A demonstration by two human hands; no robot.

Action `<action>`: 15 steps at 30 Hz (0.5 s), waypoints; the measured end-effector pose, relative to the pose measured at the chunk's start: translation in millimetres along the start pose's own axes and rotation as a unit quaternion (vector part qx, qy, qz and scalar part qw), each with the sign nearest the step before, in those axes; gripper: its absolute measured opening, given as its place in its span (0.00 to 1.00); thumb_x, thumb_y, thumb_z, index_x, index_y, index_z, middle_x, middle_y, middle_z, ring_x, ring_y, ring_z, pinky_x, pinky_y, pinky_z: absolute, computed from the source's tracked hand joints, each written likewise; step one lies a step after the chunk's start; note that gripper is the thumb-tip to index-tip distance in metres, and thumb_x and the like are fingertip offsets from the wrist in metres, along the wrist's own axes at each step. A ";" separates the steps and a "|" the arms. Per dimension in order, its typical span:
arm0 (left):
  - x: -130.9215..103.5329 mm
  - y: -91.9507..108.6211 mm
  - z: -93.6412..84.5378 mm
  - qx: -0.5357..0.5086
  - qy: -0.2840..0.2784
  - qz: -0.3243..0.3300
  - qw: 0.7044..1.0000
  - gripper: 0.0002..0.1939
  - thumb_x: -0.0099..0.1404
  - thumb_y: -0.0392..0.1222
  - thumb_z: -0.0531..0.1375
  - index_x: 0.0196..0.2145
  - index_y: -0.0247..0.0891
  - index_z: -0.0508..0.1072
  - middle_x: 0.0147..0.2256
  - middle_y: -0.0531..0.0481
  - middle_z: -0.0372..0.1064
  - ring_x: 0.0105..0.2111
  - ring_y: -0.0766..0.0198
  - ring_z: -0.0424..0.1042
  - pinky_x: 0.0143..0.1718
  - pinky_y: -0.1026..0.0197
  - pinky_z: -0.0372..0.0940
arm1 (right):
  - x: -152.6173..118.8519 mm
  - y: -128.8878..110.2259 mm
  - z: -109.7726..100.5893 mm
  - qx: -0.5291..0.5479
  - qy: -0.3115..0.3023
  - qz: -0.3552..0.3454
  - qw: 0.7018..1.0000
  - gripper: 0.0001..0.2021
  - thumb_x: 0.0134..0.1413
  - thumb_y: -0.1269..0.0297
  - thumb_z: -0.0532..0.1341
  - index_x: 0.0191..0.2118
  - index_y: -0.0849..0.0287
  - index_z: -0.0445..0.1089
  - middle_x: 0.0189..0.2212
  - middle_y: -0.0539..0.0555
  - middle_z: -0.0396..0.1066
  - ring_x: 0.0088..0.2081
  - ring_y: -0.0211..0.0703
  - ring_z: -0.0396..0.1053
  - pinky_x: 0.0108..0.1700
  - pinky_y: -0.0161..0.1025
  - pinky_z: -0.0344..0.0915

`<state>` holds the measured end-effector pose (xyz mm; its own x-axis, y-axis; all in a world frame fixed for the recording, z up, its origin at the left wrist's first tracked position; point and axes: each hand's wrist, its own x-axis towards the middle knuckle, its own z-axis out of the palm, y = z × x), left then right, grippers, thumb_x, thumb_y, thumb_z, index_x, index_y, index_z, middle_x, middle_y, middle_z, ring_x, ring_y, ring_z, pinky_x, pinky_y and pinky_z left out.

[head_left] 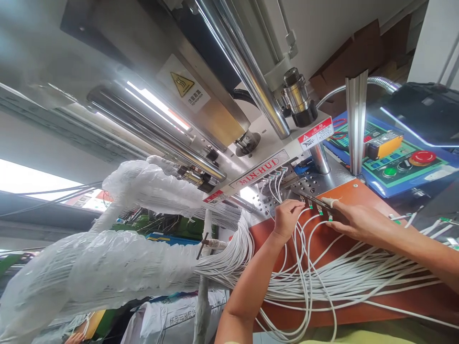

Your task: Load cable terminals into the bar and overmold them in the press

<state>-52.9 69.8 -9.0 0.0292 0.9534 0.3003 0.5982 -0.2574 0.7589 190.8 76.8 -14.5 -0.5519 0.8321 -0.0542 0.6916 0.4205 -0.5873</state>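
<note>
My left hand [286,220] is closed in a pinch at the near edge of a narrow metal plate [311,198], on the end of a white cable [298,229]. The tip inside the pinch is hidden by the fingers. My right hand [346,217] grips the plate's right end, thumb below and fingers above; a pale cover wraps one fingertip. Several cable ends with small green connectors [321,213] sit in a row along the plate. Behind it, more white cables [276,184] with connectors lie in the press opening, under the MIN-HUI bar [258,173].
Loose white cables [322,277] spread over the orange-brown work surface [373,193]. Plastic-wrapped cable bundles [107,260] hang at left. Steel press columns [247,67] rise above. A blue control box [401,162] with green and red buttons stands right. Another person's hand [75,338] shows at lower left.
</note>
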 end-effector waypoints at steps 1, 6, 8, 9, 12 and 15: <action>-0.1 -0.7 1.2 0.004 0.001 0.000 1.000 0.08 0.64 0.32 0.64 0.34 0.41 0.83 0.35 0.46 0.81 0.37 0.59 0.79 0.45 0.54 0.74 | 0.3 0.1 0.1 0.000 0.002 0.001 1.000 0.28 0.66 0.46 0.50 0.64 0.53 0.61 0.35 0.56 0.79 0.37 0.58 0.79 0.33 0.43 0.65; -2.3 -1.4 3.0 0.032 0.014 0.022 0.999 0.09 0.65 0.31 0.63 0.35 0.41 0.83 0.35 0.46 0.81 0.37 0.59 0.79 0.44 0.55 0.74 | 1.1 2.6 2.9 0.017 0.006 0.003 1.000 0.28 0.65 0.46 0.52 0.66 0.52 0.61 0.35 0.56 0.80 0.36 0.58 0.79 0.33 0.43 0.65; -3.1 -2.4 3.1 0.048 0.018 0.035 0.998 0.09 0.66 0.31 0.63 0.35 0.41 0.83 0.35 0.46 0.80 0.37 0.59 0.79 0.44 0.55 0.74 | 1.3 4.5 4.7 0.018 0.009 0.001 1.000 0.30 0.65 0.45 0.52 0.67 0.51 0.59 0.37 0.56 0.80 0.39 0.58 0.79 0.35 0.43 0.67; -3.3 -3.4 3.3 0.055 0.020 0.043 0.997 0.09 0.66 0.30 0.63 0.35 0.41 0.83 0.35 0.46 0.80 0.37 0.59 0.79 0.44 0.55 0.74 | 1.5 5.4 5.4 0.017 0.011 0.000 1.000 0.30 0.65 0.45 0.52 0.68 0.51 0.58 0.39 0.56 0.80 0.40 0.59 0.79 0.35 0.44 0.67; -3.3 -6.8 4.3 0.071 0.026 0.069 0.995 0.10 0.65 0.28 0.62 0.35 0.39 0.83 0.35 0.47 0.81 0.37 0.60 0.79 0.43 0.57 0.74 | 1.6 6.8 6.4 0.007 0.016 0.000 1.000 0.31 0.65 0.44 0.52 0.68 0.52 0.58 0.39 0.58 0.80 0.38 0.58 0.79 0.33 0.43 0.66; -3.3 -8.1 5.1 0.076 0.032 0.088 0.993 0.10 0.65 0.27 0.63 0.35 0.38 0.83 0.35 0.47 0.81 0.36 0.61 0.79 0.42 0.59 0.74 | 1.3 6.5 5.6 0.004 0.015 -0.004 1.000 0.31 0.65 0.44 0.51 0.67 0.54 0.59 0.38 0.57 0.80 0.35 0.55 0.78 0.31 0.41 0.64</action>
<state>-53.8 69.6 -19.2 0.0959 0.8823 0.4608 0.7030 -0.3878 0.5962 192.0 78.6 -22.9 -0.5440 0.8387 -0.0256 0.6832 0.4249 -0.5939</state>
